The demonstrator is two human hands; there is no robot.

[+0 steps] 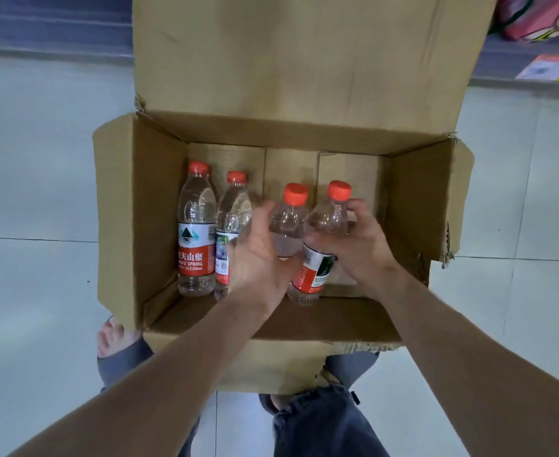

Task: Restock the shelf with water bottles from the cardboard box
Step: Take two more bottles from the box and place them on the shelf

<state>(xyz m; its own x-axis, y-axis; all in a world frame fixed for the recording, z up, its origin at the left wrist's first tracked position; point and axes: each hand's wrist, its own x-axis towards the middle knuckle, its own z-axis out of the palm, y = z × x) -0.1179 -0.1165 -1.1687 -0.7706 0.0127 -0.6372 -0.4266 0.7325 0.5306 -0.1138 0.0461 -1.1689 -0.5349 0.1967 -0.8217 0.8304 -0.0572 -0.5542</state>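
A pale tiled floor (34,179) is seen from above. A foot in a dark slipper (119,344) is placed at the near left and a dark trouser leg (321,420) at the near right. Just beyond them an open cardboard box (129,209) is set on the floor, and both bare forearms are stretched into it. The left hand (258,255) is curled round the clear body of the third water bottle (289,222). The right hand (360,245) is wrapped round the shoulder of the fourth water bottle (332,212), which is tilted. Two more red-capped bottles (196,232) are stood side by side by the box's left wall. The far flap (304,54) is raised. Behind it a dark shelf (57,24) is glimpsed, with a colourful package (542,14) and a printed label (551,69) at its right.
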